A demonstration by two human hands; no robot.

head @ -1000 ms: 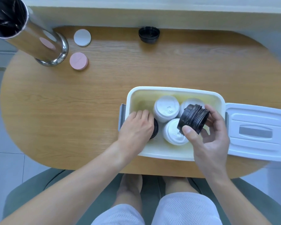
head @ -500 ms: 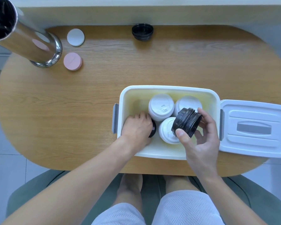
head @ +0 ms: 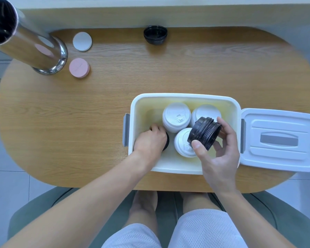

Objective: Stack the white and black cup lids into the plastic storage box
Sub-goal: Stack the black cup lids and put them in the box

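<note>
Step in hand: loading black lids into the storage box (head: 184,96), judged about midway.
Left hand (head: 150,140): low in the box's left part, fingers curled over a black stack (head: 166,142) mostly hidden beneath it; it seems to be seating that stack.
Right hand (head: 217,154): thumb and fingers clamped on a tilted stack of black lids (head: 204,132), held above the white stacks.
White lids: 3 stacks (head: 176,117) stand upright inside the box.
Still outside: 1 black pile (head: 155,35) at the table's far edge.
Next move: likely lower the tilted stack upright into free floor space, or onto the left stack, without knocking the white ones.
Box lid (head: 279,140): lying open just right of the box.
</note>
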